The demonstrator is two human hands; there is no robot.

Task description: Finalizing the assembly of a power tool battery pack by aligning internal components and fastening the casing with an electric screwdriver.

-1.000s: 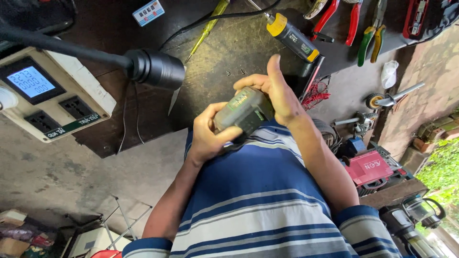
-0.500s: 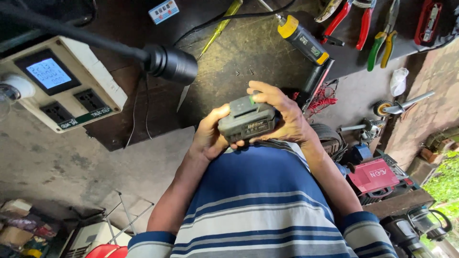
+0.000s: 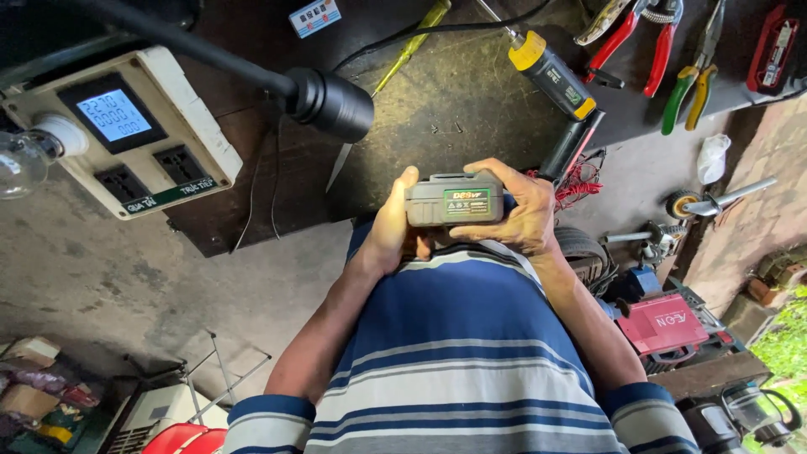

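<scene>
We are holding a grey battery pack (image 3: 454, 200) in both hands, in front of a blue striped shirt (image 3: 454, 353) and just before the dark workbench (image 3: 437, 92). Our left hand (image 3: 391, 231) is gripping the pack's left end; our right hand (image 3: 521, 210) is wrapping its fingers over the right end and top. A yellow-capped black tool (image 3: 551, 74) is lying on the bench beyond, with red-handled pliers (image 3: 643, 38) farther right.

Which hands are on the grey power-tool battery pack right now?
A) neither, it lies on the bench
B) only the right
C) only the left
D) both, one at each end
D: the left hand and the right hand clasp opposite ends of the grey battery pack, held above the workbench.
</scene>
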